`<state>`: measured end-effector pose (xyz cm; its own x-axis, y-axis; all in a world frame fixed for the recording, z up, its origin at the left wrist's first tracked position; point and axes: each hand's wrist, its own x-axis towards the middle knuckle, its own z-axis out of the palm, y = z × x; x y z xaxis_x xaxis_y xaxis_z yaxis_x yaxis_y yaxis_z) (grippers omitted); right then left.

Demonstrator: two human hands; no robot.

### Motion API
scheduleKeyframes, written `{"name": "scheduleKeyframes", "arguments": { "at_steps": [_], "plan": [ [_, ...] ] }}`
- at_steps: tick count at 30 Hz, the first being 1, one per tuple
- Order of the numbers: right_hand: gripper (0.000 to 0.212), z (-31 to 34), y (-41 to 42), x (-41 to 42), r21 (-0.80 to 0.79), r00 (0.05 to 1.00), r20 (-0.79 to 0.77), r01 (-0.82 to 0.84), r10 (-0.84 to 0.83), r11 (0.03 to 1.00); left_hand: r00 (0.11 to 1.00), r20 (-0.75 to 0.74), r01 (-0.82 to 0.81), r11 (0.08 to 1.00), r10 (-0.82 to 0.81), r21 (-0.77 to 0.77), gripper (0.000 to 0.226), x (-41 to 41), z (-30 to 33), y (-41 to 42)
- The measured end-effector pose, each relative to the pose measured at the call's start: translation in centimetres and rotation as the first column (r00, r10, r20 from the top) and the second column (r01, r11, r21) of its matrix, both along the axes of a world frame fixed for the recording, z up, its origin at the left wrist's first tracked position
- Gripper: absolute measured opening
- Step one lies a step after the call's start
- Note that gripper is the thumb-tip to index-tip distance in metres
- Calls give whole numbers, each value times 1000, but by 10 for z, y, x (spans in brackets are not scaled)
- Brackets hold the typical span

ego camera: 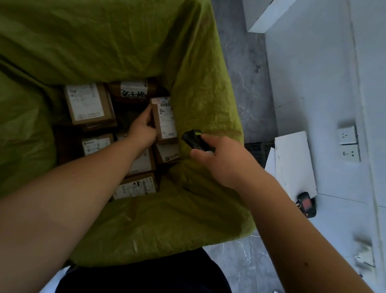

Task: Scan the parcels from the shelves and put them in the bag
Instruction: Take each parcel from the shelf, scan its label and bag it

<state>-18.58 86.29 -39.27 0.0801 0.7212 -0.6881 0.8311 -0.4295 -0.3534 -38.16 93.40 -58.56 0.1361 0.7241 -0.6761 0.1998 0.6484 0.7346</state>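
Parcel [164, 120] being lowered into bag [53, 28], left fingers [146, 116] clenched on its edge to slot it upright; right fingers [199, 154] gripping scanner [194, 142], keeping it ready.

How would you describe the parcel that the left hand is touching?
Look into the open green bag. Among its brown cardboard boxes, the parcel stands tilted against the right wall, beside the left hand. Unlike its flat-lying neighbours, it stands on end.
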Motion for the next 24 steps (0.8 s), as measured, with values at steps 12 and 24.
{"name": "scheduleKeyframes", "arguments": {
  "at_steps": [12,24],
  "plan": [
    [63,3,-7,-25,49,997,50,-59,57,997,746,-531,485,874,-402,18,77,-57,51,-47],
    [70,3,-19,-43,187,992,77,-114,101,976,596,-729,555,829,-337,71,78,-86,137,-68]
  ]
}}
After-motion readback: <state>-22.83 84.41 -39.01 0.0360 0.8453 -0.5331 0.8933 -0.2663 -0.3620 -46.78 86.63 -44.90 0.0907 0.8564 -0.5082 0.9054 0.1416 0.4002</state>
